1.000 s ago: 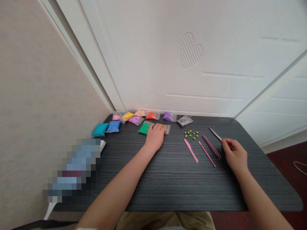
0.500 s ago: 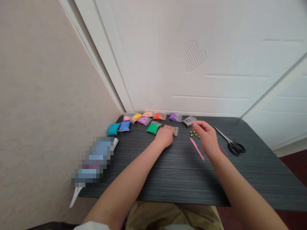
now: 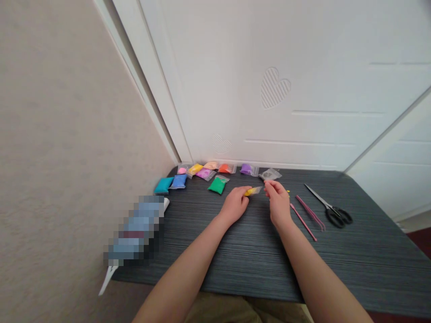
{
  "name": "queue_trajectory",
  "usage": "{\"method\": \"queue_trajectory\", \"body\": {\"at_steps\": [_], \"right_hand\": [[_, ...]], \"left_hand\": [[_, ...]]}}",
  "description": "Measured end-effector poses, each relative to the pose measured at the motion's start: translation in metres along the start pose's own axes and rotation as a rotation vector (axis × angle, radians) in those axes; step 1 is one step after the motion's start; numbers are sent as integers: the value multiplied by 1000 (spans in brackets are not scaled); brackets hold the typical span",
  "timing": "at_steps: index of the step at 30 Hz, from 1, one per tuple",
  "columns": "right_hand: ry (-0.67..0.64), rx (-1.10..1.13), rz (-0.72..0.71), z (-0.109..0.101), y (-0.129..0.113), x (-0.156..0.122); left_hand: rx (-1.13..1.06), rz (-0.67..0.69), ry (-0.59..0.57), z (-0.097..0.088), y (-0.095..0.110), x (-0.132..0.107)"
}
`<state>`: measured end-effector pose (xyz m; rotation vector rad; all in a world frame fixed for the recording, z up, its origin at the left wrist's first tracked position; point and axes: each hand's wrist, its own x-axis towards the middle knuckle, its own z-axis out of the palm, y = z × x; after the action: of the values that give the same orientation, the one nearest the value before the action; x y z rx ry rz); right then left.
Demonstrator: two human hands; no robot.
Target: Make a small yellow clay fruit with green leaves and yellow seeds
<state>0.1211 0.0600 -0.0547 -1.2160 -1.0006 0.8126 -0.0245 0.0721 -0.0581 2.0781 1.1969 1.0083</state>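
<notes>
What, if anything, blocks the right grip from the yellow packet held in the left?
Nothing visible does. The right grip is close by the clear end of the yellow packet, held in the left grip; whether they touch is too small to tell.

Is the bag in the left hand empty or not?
Not empty: yellow material shows through the clear bag at the left hand. How full, I cannot tell; the hand covers part of it.
</notes>
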Motion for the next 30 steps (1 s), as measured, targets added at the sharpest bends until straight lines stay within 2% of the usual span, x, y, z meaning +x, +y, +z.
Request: {"method": "queue_trajectory", "body": {"at_steps": [2, 5, 12, 20, 24, 30], "right_hand": [[31, -6, -24, 0, -1, -1], [38, -15, -27, 2, -5, -4], [-130, -15, 44, 9, -12, -11], [-135, -25, 23, 4, -12, -7], [-135, -58, -13, 2, -11, -6], [-189, -195, -87, -1, -14, -9]], "left_hand": [[-148, -57, 60, 3, 2, -2], [-376, -146, 82, 4, 2, -4], [-753, -318, 13, 2, -1, -11], [-1037, -468, -26, 1, 4, -7], [-1143, -526, 18, -4, 5, -5], [-1246, -541, 80, -10, 3, -2]]}}
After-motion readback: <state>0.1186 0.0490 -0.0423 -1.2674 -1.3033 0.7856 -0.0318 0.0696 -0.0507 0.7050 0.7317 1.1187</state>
